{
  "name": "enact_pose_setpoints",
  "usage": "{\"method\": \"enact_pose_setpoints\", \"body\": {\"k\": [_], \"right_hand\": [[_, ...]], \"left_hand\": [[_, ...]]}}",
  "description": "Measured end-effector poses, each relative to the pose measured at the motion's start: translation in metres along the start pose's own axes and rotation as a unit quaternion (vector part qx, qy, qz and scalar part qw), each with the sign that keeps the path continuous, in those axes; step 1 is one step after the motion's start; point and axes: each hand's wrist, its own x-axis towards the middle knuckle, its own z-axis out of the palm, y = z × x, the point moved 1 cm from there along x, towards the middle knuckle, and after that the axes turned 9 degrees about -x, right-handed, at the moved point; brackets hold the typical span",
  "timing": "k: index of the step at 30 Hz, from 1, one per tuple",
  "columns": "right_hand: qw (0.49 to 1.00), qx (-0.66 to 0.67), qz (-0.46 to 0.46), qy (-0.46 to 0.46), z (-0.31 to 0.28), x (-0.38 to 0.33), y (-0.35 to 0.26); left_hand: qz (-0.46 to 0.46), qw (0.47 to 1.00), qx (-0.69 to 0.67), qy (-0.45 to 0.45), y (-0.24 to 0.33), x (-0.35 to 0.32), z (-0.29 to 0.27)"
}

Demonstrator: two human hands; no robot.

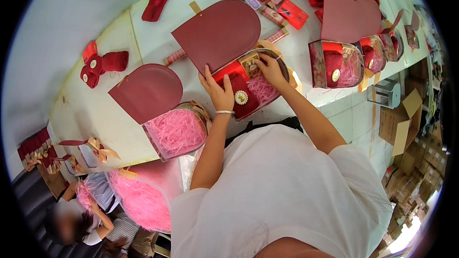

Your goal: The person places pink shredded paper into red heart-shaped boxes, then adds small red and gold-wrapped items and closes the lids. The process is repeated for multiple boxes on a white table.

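Gift box [286, 70]: it stands on the worktop [153, 38], close to the near edge, with its arched lid [222, 31] turned back toward the far edge.
Box body: probably light and rather stiff, like cardboard; the thin walls may bend under pressure, so take hold low, from both sides, and not by the lid.
Left hand [219, 94]: spread over the left corner of the box, fingers near the hinge, thumb beside the red packet [234, 69]; it is not clenched.
Right hand [271, 70]: fingertips touch the gold packet [248, 62] inside; whether they pinch or only press, I cannot tell.
Gold packet: seems light, perhaps smooth; best taken by its narrow edges.
Red towel [244, 110]: soft, should yield without harm; hold away from its round badge [241, 97].
Pink shreds [263, 90]: very light and springy, may cling to fingers.
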Motion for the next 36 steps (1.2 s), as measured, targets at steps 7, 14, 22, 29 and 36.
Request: {"method": "enact_pose_setpoints", "body": {"k": [7, 14, 22, 29, 36], "right_hand": [[0.987, -0.042, 0.006, 0.157, -0.028, -0.039, -0.037], [0.777, -0.388, 0.044, 0.494, -0.188, -0.124, 0.022], [0.758, 0.014, 0.153, 0.634, -0.272, -0.08, 0.156], [0.774, -0.247, 0.006, 0.583, -0.339, -0.068, 0.178], [0.757, -0.343, 0.163, 0.532, -0.442, -0.039, 0.25]], "left_hand": [[0.018, 0.998, -0.05, -0.025, -0.017, 0.004, 0.003], [0.037, 0.996, -0.072, -0.036, -0.017, -0.003, 0.006], [-0.01, 0.996, -0.068, -0.061, 0.028, -0.042, 0.074], [0.055, 0.993, -0.098, -0.041, 0.067, -0.023, 0.148], [-0.001, 0.994, -0.11, -0.017, 0.076, -0.026, 0.225]]}}
